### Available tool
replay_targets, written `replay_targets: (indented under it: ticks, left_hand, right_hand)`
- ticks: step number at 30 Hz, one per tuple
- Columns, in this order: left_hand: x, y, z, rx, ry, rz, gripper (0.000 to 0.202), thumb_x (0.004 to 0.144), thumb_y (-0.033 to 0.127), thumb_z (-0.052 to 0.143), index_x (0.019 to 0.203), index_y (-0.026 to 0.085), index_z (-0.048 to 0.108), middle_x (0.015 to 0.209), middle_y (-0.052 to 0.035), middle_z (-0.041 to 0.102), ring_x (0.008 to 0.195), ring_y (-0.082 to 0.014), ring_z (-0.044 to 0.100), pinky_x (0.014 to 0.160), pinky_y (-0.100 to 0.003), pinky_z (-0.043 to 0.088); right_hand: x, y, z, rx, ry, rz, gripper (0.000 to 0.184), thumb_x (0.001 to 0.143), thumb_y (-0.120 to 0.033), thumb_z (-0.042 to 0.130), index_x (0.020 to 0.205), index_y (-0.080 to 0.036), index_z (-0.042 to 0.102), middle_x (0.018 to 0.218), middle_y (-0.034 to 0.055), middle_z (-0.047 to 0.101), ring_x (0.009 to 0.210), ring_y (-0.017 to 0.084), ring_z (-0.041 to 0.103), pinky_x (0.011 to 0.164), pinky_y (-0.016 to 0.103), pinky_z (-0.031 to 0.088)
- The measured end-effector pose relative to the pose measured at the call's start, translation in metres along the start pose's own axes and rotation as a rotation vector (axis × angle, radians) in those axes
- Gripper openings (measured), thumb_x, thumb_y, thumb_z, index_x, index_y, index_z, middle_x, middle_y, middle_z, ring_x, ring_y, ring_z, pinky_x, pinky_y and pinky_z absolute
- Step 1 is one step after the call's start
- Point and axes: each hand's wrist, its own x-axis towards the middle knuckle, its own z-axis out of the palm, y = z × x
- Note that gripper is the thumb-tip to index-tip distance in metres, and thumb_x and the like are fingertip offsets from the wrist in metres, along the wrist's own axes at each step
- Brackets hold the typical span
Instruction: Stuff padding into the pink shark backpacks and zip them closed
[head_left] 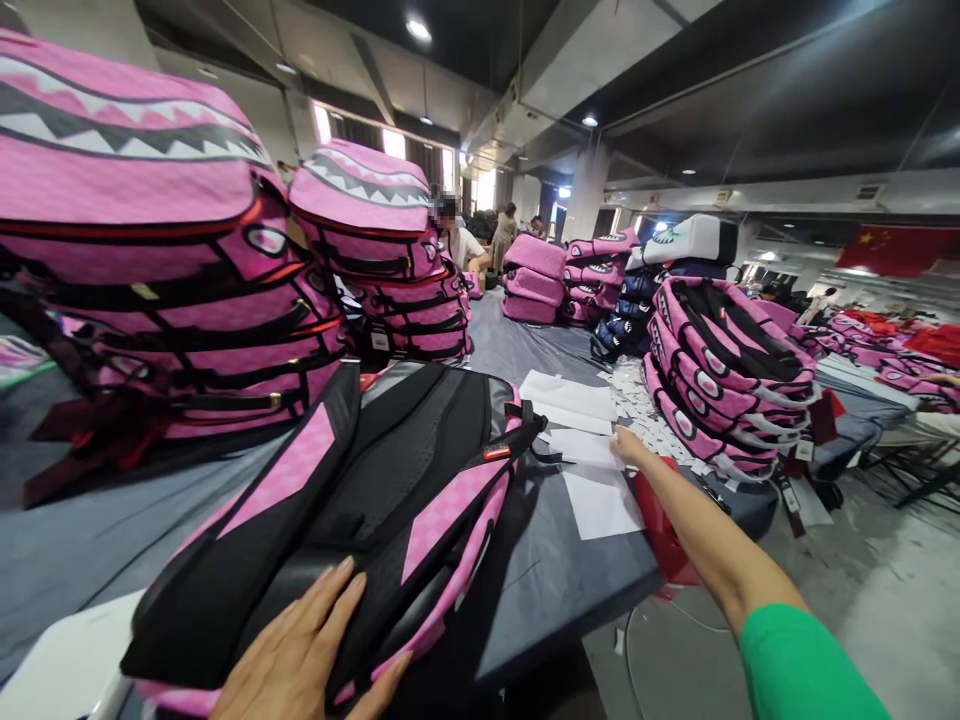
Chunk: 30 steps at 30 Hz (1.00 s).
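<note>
A pink and black backpack (397,470) lies in front of me with its padded back and shoulder straps facing up. My left hand (300,640) rests flat on its near end, fingers spread. To the right, my right hand (628,447) is stretched out with its fingers closed at the edge of a white paper sheet (592,485). More white sheets (570,400) lie just beyond it. The fingertips are small in view, but the paper edge appears pinched in them.
Stacks of pink backpacks (195,250) stand at the left, with another stack (727,370) on the right. Small white paper scraps (645,400) litter the grey-covered table (540,600). A red sheet (667,530) hangs at its edge. Other people (465,245) are farther back.
</note>
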Motion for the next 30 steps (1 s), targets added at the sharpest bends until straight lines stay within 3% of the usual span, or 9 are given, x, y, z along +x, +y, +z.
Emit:
replay_targets:
  ticks: [8,13,15,17,19,21,24,27,30]
  left_hand:
    - [0.014,0.007,-0.009,0.021,0.048,0.031,0.068,0.095,0.048,0.052,0.154,0.016,0.036,0.133,-0.0170,0.063,0.110,-0.0312,0.066,0.099,-0.042,0.047]
    - [0.019,0.019,-0.031,-0.105,0.046,-0.065,0.066,0.095,0.043,0.056,0.154,0.020,0.037,0.150,-0.0149,0.049,0.134,-0.0351,0.051,0.111,-0.048,0.041]
    - [0.022,0.038,-0.038,-0.213,0.088,-0.099,0.062,0.092,0.034,0.061,0.151,0.027,0.042,0.149,-0.0098,0.052,0.138,-0.0333,0.048,0.114,-0.047,0.039]
    - [0.024,0.065,-0.035,-0.469,-0.002,-0.144,0.055,0.092,0.029,0.062,0.146,0.033,0.049,0.144,-0.0049,0.058,0.134,-0.0283,0.053,0.114,-0.042,0.042]
    - [0.026,0.096,-0.019,-0.851,-0.243,-0.335,0.056,0.092,0.037,0.064,0.145,0.033,0.049,0.147,-0.0058,0.055,0.134,-0.0273,0.053,0.113,-0.041,0.044]
    - [0.029,0.123,0.003,-1.260,-0.507,-0.677,0.077,0.081,0.057,0.072,0.147,0.026,0.047,0.153,-0.0125,0.048,0.139,-0.0325,0.048,0.115,-0.047,0.041]
    - [0.030,0.149,0.029,-1.830,-0.739,-1.143,0.101,0.055,0.080,0.078,0.130,0.015,0.063,0.141,-0.0213,0.059,0.131,-0.0403,0.054,0.110,-0.051,0.043]
    - [0.028,0.157,0.031,-2.063,-0.684,-1.393,0.083,0.050,0.074,0.084,0.104,0.012,0.075,0.105,-0.0173,0.075,0.097,-0.0326,0.070,0.090,-0.042,0.053]
    - [0.026,0.154,0.020,-1.880,-0.423,-1.447,0.058,0.056,0.061,0.089,0.084,0.012,0.078,0.079,-0.0096,0.075,0.069,-0.0178,0.066,0.071,-0.027,0.051]
  right_hand:
    - [-0.042,-0.009,-0.019,-0.205,0.100,-0.082,0.070,0.091,-0.003,0.049,0.157,-0.015,0.029,0.115,0.0204,0.071,0.108,0.028,0.068,0.091,0.038,0.046]
    - [-0.074,0.005,-0.047,-0.193,0.286,-0.085,0.061,0.099,-0.020,0.041,0.158,-0.014,0.025,0.106,0.0168,0.073,0.099,0.027,0.069,0.083,0.033,0.048]
    - [-0.103,0.013,-0.049,-0.093,0.377,-0.220,0.057,0.100,-0.024,0.041,0.155,-0.013,0.031,0.095,0.0120,0.073,0.088,0.024,0.070,0.079,0.032,0.050]
    - [-0.140,0.016,-0.042,0.069,0.395,-0.497,0.051,0.100,-0.025,0.041,0.149,-0.013,0.041,0.083,0.0061,0.072,0.072,0.020,0.068,0.073,0.029,0.052]
    - [-0.183,0.013,-0.028,0.220,0.311,-0.818,0.044,0.101,-0.025,0.041,0.143,-0.016,0.049,0.081,0.0031,0.071,0.066,0.015,0.066,0.068,0.024,0.052]
    - [-0.223,0.006,-0.012,0.321,0.239,-1.064,0.039,0.102,-0.022,0.041,0.139,-0.020,0.053,0.091,0.0042,0.074,0.074,0.013,0.069,0.070,0.020,0.053]
    - [-0.265,0.001,0.012,0.415,0.253,-1.229,0.042,0.102,-0.016,0.040,0.142,-0.026,0.051,0.105,0.0057,0.076,0.081,0.012,0.071,0.071,0.018,0.053]
    - [-0.278,0.014,0.033,0.492,0.248,-1.185,0.044,0.100,-0.018,0.047,0.142,-0.031,0.052,0.106,0.0048,0.076,0.077,0.013,0.071,0.070,0.018,0.053]
    - [-0.274,0.032,0.053,0.643,0.080,-0.920,0.051,0.099,-0.030,0.056,0.149,-0.030,0.045,0.097,0.0050,0.075,0.071,0.013,0.068,0.068,0.021,0.053]
